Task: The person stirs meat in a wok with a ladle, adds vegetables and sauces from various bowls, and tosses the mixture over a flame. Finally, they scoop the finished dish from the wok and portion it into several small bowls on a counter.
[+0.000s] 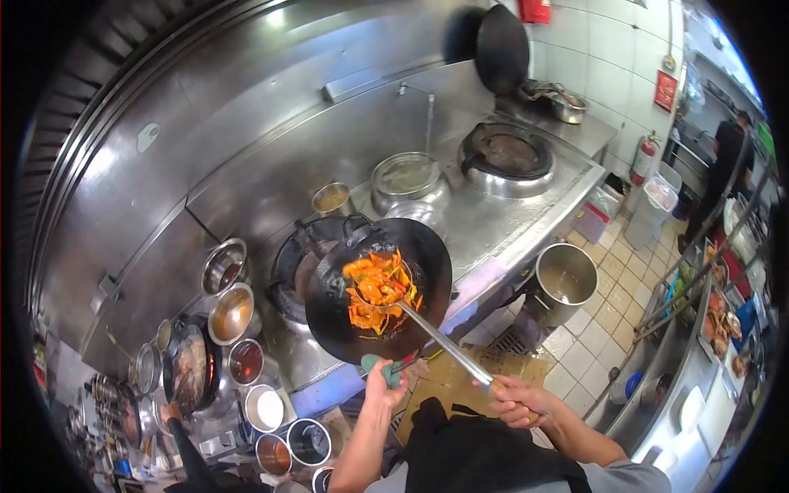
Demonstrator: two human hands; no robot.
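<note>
My left hand point(381, 389) is closed round a green cloth point(380, 368) at the near rim of a black wok point(434, 275). Orange, sauce-coated pieces of food point(376, 279) with strips of vegetable lie in the wok, which is tilted and held off to the right of a burner ring point(289, 289). My right hand point(523, 402) grips the wooden end of a long metal ladle point(440, 338). The ladle's bowl is down among the food and mostly hidden by it.
A water-filled pot point(406, 174) and a second burner point(506, 156) sit farther along the steel range. Bowls of sauce point(233, 312) stand at left, where another person's hand point(170, 411) is at a second wok point(191, 370). A large pot point(567, 273) stands at right.
</note>
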